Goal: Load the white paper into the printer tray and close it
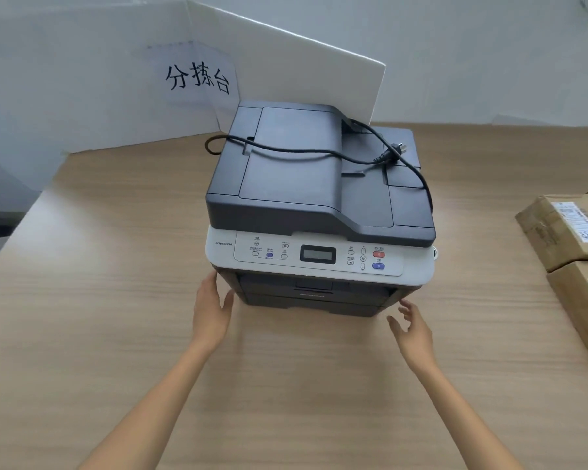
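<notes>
Now: left hand [213,313] fingers wide, beside printer [319,205] | right hand [413,329] fingers wide, empty

Setting: office or parcel-sorting station. Evidence: wood-grain counter [116,266], multifunction printer [319,198], labelled cardboard parcels [564,228]. White partition board [82,96] carries a handwritten Chinese sign [197,78].

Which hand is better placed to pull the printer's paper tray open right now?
Probably the left hand: it is open and touching the printer's lower front corner beside the shut tray. The right hand, also open, hovers just off the opposite corner.
</notes>
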Tool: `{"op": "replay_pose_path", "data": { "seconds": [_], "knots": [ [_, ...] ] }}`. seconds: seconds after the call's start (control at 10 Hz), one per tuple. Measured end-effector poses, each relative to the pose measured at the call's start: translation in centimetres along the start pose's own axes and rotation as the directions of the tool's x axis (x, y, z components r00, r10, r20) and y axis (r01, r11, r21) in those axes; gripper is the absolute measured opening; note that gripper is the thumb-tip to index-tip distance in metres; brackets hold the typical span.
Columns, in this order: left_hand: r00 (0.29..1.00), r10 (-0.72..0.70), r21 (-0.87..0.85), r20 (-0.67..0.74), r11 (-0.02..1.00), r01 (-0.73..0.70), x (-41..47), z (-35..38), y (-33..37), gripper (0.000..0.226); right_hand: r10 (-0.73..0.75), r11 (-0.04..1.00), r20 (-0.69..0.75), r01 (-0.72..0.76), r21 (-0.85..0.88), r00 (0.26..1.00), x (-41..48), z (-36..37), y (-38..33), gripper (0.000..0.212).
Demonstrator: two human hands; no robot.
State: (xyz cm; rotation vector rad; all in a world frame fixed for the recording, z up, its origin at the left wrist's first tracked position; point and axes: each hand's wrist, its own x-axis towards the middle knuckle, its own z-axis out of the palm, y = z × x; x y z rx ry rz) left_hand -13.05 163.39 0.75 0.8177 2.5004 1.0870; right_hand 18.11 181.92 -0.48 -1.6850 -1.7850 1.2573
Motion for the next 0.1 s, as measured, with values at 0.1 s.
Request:
{"op": "replay_pose_path", "data": {
  "seconds": [0.1],
  "knots": [
    [0.997, 0.033, -0.043, -0.068, 0.998, -0.036, -0.16, -2.23, 1.98, 0.050, -0.076, 0.996, 0.043, 0.078, -0.038, 0.996, -0.93, -1.84, -0.92, 0.028]
  ]
}}
